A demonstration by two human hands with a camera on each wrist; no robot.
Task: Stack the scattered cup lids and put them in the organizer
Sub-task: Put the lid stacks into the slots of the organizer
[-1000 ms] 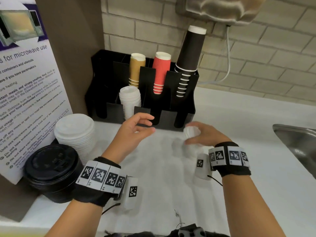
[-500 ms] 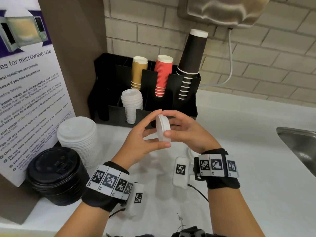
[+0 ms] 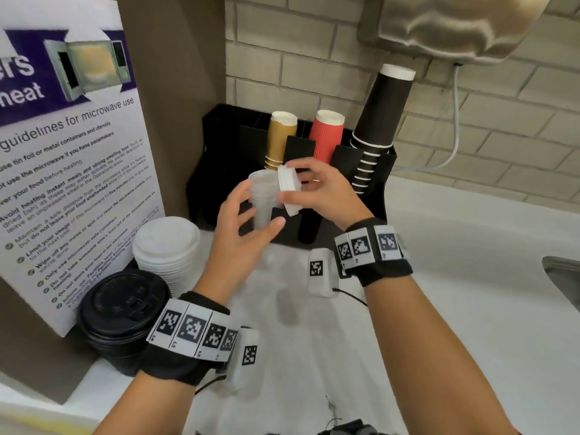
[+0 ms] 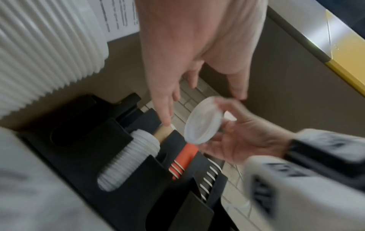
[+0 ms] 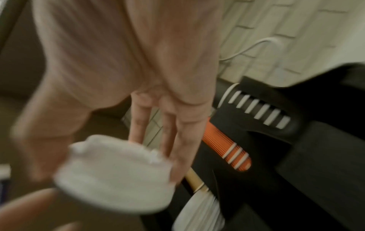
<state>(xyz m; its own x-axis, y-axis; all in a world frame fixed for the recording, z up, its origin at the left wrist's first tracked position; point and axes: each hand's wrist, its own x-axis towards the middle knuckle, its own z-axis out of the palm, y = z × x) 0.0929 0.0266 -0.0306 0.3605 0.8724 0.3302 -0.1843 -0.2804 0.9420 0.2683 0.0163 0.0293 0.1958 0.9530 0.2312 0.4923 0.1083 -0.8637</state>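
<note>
The right hand (image 3: 317, 189) now holds the lid (image 3: 288, 189) alone, its fingers pinching the rim; the left hand (image 3: 244, 227) has let go, fingers spread wide just below, leaving the lid poised above the lid stack (image 3: 262, 199) in the organizer (image 3: 219, 171)

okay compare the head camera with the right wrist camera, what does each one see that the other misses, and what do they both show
Head only: the black lids, the big white lid stack beside them, the microwave poster, the sink and the open left hand.
Right wrist only: little new; it shows the underside of the right hand.
Both: the right hand's grip on a small white lid, the red cups and the organizer.
</note>
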